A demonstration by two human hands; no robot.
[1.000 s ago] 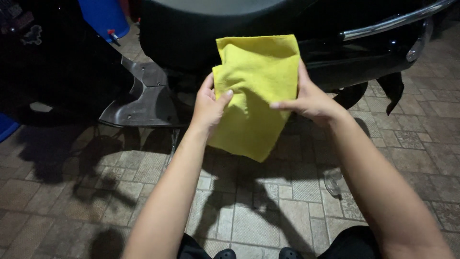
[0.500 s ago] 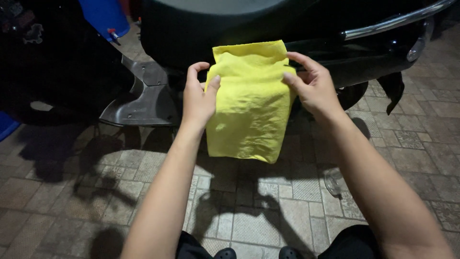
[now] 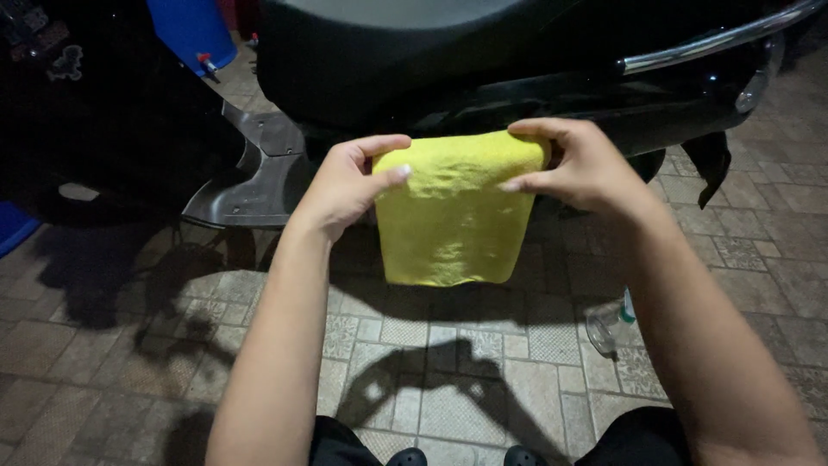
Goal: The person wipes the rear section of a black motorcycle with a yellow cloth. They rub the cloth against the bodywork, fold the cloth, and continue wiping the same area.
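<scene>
My left hand pinches the upper left corner of a yellow cloth, thumb laid across the front and fingers curled behind its top edge; my right hand pinches the upper right corner the same way, thumb in front, fingers hooked over the fold. Between my two hands the cloth hangs as a soft, folded rectangle, its nap fuzzy and faintly dimpled like microfibre, the top edge rounded where it doubles over and the bottom edge slightly wavy. Just beyond my knuckles sits a black scooter, glossy and smooth, with a wide matte seat above and a curved chrome rail running out past my right hand. To the far side of my left hand a grey, flat-angled footboard panel juts out, dull and scuffed. Farther up from it stands a blue plastic container. Below my forearms lies a floor of small rectangular paving stones, rough and patterned, and near my right forearm a clear plastic bottle lies on them.
</scene>
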